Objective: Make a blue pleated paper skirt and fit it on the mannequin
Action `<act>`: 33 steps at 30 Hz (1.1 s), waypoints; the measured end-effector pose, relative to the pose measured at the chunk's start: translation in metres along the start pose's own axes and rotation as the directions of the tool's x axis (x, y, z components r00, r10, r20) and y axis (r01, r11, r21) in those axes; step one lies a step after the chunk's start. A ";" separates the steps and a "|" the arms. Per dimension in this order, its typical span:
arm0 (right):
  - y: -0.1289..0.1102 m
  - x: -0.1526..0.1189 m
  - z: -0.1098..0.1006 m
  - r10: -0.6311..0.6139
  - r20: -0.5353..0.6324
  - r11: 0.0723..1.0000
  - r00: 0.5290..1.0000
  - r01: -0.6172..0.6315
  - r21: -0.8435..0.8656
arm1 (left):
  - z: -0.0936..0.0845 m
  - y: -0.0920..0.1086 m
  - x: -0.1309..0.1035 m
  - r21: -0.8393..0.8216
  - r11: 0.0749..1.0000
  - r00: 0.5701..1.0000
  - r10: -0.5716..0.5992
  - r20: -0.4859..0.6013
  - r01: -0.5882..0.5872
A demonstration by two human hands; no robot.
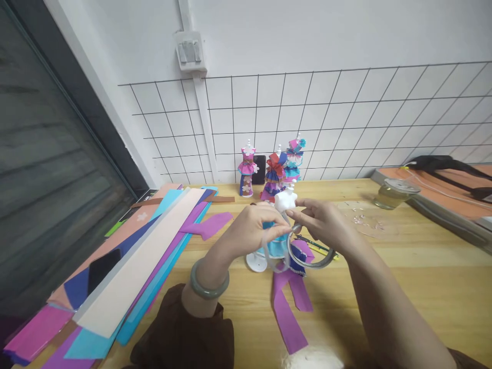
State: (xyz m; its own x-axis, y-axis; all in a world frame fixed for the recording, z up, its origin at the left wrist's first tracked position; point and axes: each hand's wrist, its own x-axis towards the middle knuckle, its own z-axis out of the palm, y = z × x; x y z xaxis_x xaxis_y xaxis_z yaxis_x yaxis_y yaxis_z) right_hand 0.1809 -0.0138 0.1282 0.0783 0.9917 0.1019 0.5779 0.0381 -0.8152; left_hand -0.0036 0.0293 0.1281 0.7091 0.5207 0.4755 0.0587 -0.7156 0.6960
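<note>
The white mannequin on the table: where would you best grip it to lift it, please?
Probably the bare white bust, pinched from above with fingertips. It stands upright on a round base; both hands, left and right, and the blue skirt crowd its middle.

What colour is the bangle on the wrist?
Grey-green, jade-like; the bangle shows clearly in the head view.

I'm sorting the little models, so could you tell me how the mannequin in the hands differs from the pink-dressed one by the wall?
The held mannequin shows a bare white bust above a blue skirt; the pink-dressed mannequin is fully clothed in pink and purple. The held one is gripped by the left hand and right hand, mid-table; the pink one stands untouched at the wall. Both stand upright and have a white neck knob.
</note>
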 end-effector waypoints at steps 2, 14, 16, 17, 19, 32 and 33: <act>-0.002 -0.001 0.000 0.012 -0.003 1.000 1.000 -0.012 0.018 | 0.001 0.000 0.000 0.037 0.999 0.993 0.012 0.115 -0.016; -0.005 -0.006 -0.001 0.001 -0.024 0.996 1.000 -0.003 -0.084 | 0.021 -0.009 0.005 0.546 0.808 0.962 -0.092 -0.255 0.222; -0.004 -0.006 -0.001 0.000 -0.043 0.994 0.999 -0.005 -0.112 | 0.033 -0.005 0.004 0.645 0.720 0.960 -0.109 -0.259 0.256; -0.004 -0.006 -0.001 -0.011 -0.050 0.992 0.999 0.004 -0.127 | 0.038 -0.003 0.004 0.680 0.682 0.957 -0.112 -0.267 0.269; -0.003 -0.005 -0.001 -0.045 -0.058 0.988 0.997 0.036 -0.151 | 0.047 0.000 0.003 0.725 0.623 0.951 -0.111 -0.290 0.294; -0.008 -0.005 0.000 -0.002 -0.060 0.990 0.998 -0.007 -0.141 | 0.030 -0.005 0.005 0.485 0.803 0.913 -0.172 -0.371 0.348; -0.008 -0.006 0.001 -0.014 -0.054 0.991 0.998 0.006 -0.135 | 0.030 -0.006 0.006 0.440 0.840 0.918 -0.155 -0.366 0.317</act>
State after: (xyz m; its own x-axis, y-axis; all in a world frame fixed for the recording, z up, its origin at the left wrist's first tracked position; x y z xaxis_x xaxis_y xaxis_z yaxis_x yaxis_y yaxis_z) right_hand 0.1754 -0.0195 0.1335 0.1141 0.9830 0.1437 0.6831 0.0274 -0.7298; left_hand 0.0210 0.0223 0.1107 0.3847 0.7588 0.5255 0.5835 -0.6411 0.4985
